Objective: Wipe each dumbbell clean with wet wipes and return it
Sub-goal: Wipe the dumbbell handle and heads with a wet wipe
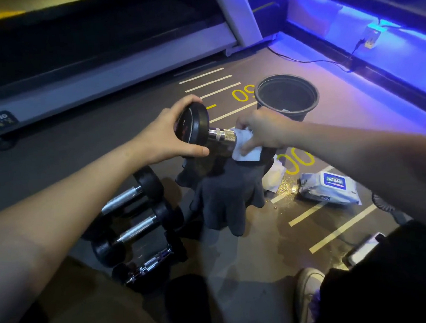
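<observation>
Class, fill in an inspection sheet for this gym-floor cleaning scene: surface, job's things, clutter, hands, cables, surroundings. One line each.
Surface: dark gym floor with pale stripes and yellow numerals; wet patches near the wipes pack.
Job's things: held dumbbell, white wet wipe wrapped on its chrome handle; three more dumbbells lying side by side on the floor; wipes pack.
Clutter: dark gloves, used wipe, black bucket.
Hands: left hand grips the dumbbell's end; right hand presses the wipe on the handle.
Cables: black cord running to a wall socket.
Surroundings: treadmill base; blue strip lighting.
</observation>
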